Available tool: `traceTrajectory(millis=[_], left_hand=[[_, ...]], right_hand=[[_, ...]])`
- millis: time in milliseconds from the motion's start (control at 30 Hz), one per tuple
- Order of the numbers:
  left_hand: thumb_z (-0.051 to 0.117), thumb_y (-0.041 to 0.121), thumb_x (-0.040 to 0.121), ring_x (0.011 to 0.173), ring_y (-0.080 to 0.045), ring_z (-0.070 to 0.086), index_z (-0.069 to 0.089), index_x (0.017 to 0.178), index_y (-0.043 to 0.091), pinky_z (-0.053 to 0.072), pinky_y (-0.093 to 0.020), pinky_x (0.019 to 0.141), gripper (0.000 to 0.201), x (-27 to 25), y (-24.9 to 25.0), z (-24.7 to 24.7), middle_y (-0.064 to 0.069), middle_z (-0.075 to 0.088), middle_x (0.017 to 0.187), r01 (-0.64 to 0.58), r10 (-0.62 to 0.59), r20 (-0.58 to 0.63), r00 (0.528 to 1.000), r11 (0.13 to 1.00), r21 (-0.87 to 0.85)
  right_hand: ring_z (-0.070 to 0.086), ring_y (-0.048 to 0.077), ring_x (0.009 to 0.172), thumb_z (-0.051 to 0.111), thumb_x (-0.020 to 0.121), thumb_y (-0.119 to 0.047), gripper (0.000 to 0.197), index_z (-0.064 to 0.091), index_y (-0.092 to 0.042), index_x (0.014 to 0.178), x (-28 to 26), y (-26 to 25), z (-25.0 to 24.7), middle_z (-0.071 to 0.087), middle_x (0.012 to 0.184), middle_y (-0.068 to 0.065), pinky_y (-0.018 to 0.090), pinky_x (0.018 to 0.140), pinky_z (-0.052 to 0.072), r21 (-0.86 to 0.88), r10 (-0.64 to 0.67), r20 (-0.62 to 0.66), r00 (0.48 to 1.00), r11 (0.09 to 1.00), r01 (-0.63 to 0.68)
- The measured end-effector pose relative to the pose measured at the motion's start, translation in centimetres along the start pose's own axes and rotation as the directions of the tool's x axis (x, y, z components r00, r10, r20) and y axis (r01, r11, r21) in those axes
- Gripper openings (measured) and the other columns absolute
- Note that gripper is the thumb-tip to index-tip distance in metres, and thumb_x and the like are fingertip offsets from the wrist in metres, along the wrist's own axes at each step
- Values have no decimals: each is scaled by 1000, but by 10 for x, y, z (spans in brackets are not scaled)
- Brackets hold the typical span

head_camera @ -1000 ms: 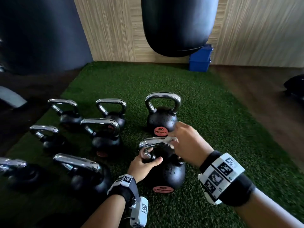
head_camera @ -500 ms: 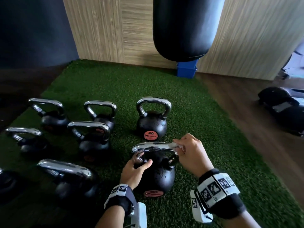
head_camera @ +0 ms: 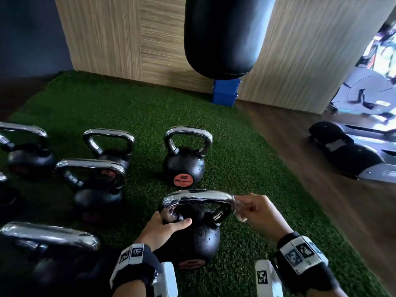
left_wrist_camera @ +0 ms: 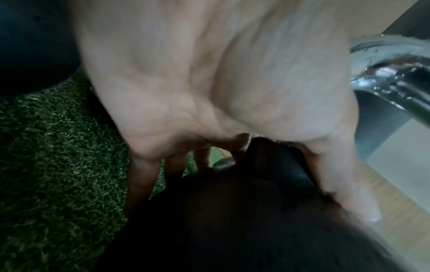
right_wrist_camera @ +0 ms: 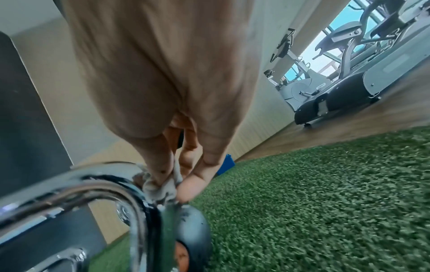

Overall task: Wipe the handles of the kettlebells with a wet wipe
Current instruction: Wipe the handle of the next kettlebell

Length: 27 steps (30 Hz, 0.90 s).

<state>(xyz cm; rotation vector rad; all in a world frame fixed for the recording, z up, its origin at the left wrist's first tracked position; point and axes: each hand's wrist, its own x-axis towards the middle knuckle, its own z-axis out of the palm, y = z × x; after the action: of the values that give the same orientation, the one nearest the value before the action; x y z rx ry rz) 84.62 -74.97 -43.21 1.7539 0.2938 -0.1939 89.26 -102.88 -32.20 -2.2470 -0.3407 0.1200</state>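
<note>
A black kettlebell (head_camera: 199, 239) with a chrome handle (head_camera: 197, 197) stands on the green turf nearest me. My left hand (head_camera: 169, 227) grips the left leg of that handle where it meets the black body (left_wrist_camera: 232, 220). My right hand (head_camera: 255, 213) pinches a crumpled white wet wipe (head_camera: 237, 207) against the handle's right corner; in the right wrist view the wet wipe (right_wrist_camera: 160, 185) is squeezed between thumb and fingers against the chrome handle (right_wrist_camera: 97, 184). Several other kettlebells stand to the left and behind, one with an orange label (head_camera: 184, 159).
A black punching bag (head_camera: 222, 37) hangs over the far turf, with a blue box (head_camera: 225, 92) behind it by the wood-panel wall. Wooden floor and treadmills (head_camera: 351, 153) lie to the right. Open turf (head_camera: 246, 159) extends right of the kettlebells.
My right hand has slid the wipe along the handle from its middle to the right corner. The left hand keeps its grip. My head has turned rightward.
</note>
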Motion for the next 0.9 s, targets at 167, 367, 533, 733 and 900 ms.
traceTrajectory(millis=[167,367,533,733,900], left_hand=[[91,74,39,113,-13,68,71,119,28,48,-41,110,94,-1,0,-2,5,75,118,86,-86,3,996,996,-16],[79,91,34,119,-5,60,60,123,44,41,-24,106,102,-9,14,-2,24,66,121,139,-136,-26,990,978,154],[70,81,61,128,-7,55,57,138,41,39,-28,115,87,-26,46,-22,17,59,139,131,-218,84,972,806,577],[71,25,91,90,-4,69,77,100,39,47,-19,81,17,-67,100,-77,16,76,95,173,98,-348,933,725,667],[74,25,92,98,-16,77,81,99,32,62,-26,82,12,-93,164,-46,1,81,99,-367,390,-277,878,921,133]], right_hand=[[72,11,64,66,90,-12,25,76,-20,69,9,12,7,76,68,-5,25,64,57,-185,56,225,973,983,-14],[71,7,59,70,86,-7,14,75,-13,75,22,33,26,76,67,3,19,54,53,-134,58,292,955,991,-19],[73,25,66,71,85,-1,2,72,-3,84,12,36,2,75,76,18,39,64,61,4,23,406,914,1000,-27],[72,19,71,81,79,-15,10,76,-20,85,-3,-2,-39,77,80,5,34,67,58,137,-210,479,852,977,164],[74,18,79,86,75,-26,20,78,-36,90,-5,-49,-40,78,84,-7,42,79,60,266,-367,206,907,913,308]])
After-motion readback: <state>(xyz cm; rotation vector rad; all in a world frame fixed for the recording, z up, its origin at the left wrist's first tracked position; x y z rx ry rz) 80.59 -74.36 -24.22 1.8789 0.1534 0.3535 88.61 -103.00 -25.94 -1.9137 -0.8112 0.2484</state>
